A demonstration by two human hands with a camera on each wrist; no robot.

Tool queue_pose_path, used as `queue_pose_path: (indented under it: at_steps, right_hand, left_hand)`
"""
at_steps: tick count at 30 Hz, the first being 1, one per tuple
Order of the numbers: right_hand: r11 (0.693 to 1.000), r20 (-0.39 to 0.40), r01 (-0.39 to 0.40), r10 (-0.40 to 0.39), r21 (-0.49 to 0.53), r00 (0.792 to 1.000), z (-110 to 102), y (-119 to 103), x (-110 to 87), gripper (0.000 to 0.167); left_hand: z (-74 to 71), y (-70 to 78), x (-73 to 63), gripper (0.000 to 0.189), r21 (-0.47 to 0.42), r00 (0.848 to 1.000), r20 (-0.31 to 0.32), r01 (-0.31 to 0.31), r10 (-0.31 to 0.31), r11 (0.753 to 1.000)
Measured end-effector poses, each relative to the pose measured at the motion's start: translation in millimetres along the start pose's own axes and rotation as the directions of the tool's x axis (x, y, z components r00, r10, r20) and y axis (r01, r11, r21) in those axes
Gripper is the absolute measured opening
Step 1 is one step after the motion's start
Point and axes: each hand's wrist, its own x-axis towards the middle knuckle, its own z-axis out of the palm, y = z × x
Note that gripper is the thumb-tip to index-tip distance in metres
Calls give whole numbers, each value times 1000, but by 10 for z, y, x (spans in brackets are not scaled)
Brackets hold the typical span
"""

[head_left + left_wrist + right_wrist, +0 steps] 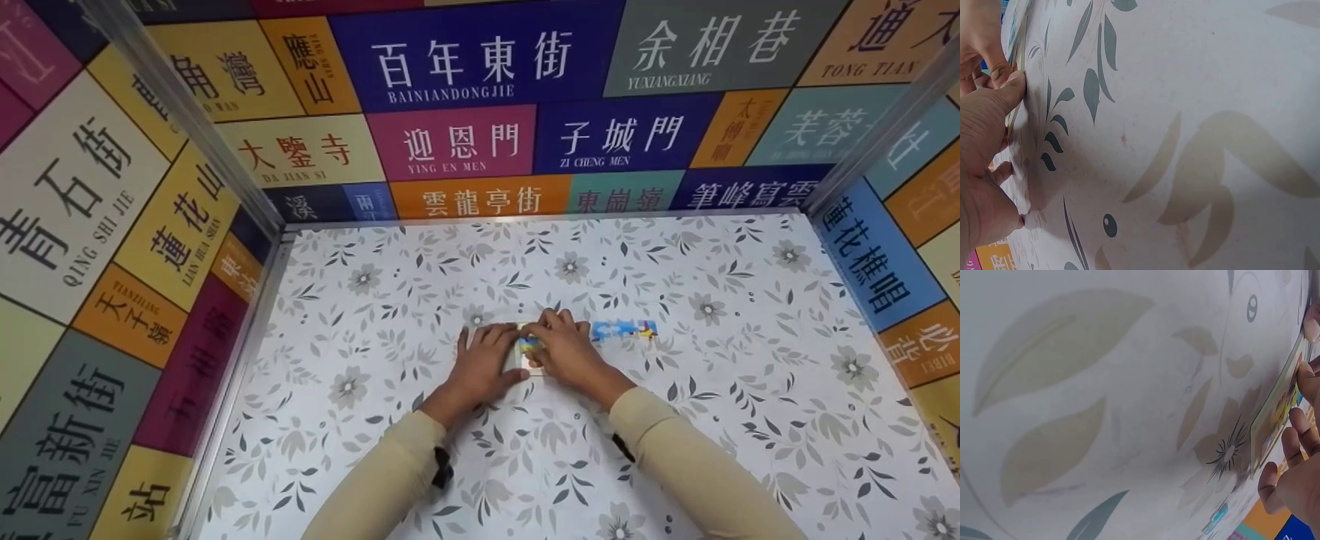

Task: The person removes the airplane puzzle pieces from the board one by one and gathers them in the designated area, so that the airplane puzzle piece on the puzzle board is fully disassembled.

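Note:
A small jigsaw puzzle board (pixel 531 369) with a pale border lies on the table between my two hands. My left hand (pixel 484 364) rests along its left side, fingers spread onto the table; in the left wrist view, the left thumb (pixel 1015 87) lies at the board's edge. Bent over the board, my right hand (pixel 564 349) touches its coloured picture with thumb and forefinger and covers much of it. In the right wrist view, the board's corner (pixel 1257 439) shows beside the right hand's loosely bent, parted fingers (pixel 1293 441). No loose piece shows between them.
Blue puzzle pieces (pixel 615 331), one end with yellow and red, lie on the table just right of my right hand. A white tablecloth (pixel 420 480) with grey leaves and flowers covers the table. Panels with street names (pixel 450 142) enclose the back and both sides.

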Motion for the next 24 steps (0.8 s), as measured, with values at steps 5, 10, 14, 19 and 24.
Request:
queue_pose_path:
  at_steps: [5,10,14,19,24]
  right_hand:
    - [1000,-6,7,-7,-6,1000,23,4,4,30]
    - [999,-28,44,-44,-6,999,33,1,-9,30]
    - [997,-32,71,-72,-12,997,32,6,-13,31]
    - [995,-11,88,-89,-49,996,15,15,-8,34]
    - [988,2,116,-117,-104,993,-2,26,3,35]
  left_hand:
    - [-2,-2,-9,71,2,1000,-4,-2,2,1000]
    - [1,-7,-22,71,5,1000,-8,-7,8,1000]
    - [-5,0,-36,70,4,1000,-17,-13,13,1000]
    - [-10,6,-39,70,8,1000,-7,-5,5,1000]
    - [-19,14,-32,70,0,1000,-16,-11,11,1000]
